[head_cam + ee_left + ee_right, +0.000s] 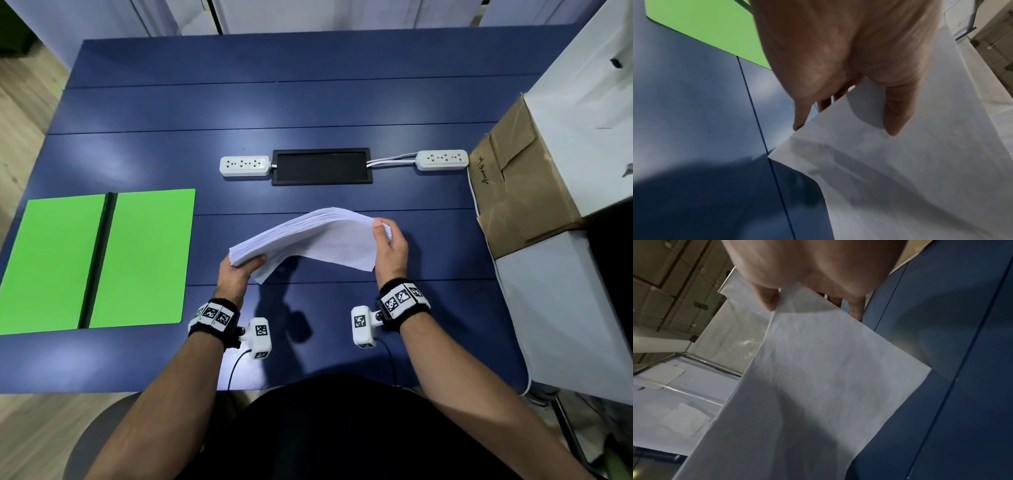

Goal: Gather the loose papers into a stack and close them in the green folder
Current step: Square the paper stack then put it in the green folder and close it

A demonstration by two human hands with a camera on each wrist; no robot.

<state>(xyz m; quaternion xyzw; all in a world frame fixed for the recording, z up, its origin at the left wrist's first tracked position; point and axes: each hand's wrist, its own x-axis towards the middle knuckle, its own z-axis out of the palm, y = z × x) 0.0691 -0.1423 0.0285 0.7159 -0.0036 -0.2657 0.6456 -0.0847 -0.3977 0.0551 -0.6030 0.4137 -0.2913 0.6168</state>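
Gathering looks done: left hand (239,270) and right hand (390,241) pinch the paper stack (308,240) aloft; next, probably, carry toward nine o'clock onto the open green folder (144,257).

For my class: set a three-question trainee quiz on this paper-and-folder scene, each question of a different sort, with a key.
1. True or false: the green folder lies shut on the table.
2. Multiple choice: the paper stack is held by A) the left hand only, B) the right hand only, C) both hands, one at each end.
3. Fill in: beyond the stack, a black panel sits between two white ____.

Key: 1 false, it lies open and holds no paper. 2 C, the stack is lifted and bowed upward. 3 power strips.
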